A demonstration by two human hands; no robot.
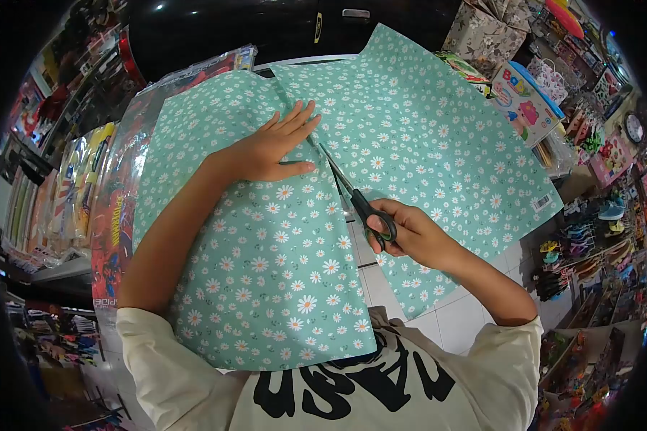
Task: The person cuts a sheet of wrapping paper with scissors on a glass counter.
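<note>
A large sheet of green wrapping paper printed with white daisies spreads out in front of me. A long slit runs up it from the near edge, parting it from the right-hand portion of paper. My left hand lies flat on the paper with its fingers spread, just left of the slit. In my right hand are scissors with black handles. Their blades point up and left along the slit, and the tips sit at the paper near my left fingers. A barcode label shows at the right corner.
Plastic-wrapped Spiderman packages lie under the paper's left side. A box marked "Baby" and a floral gift bag stand at the back right. Shelves of small goods line the right side. White floor tiles show below.
</note>
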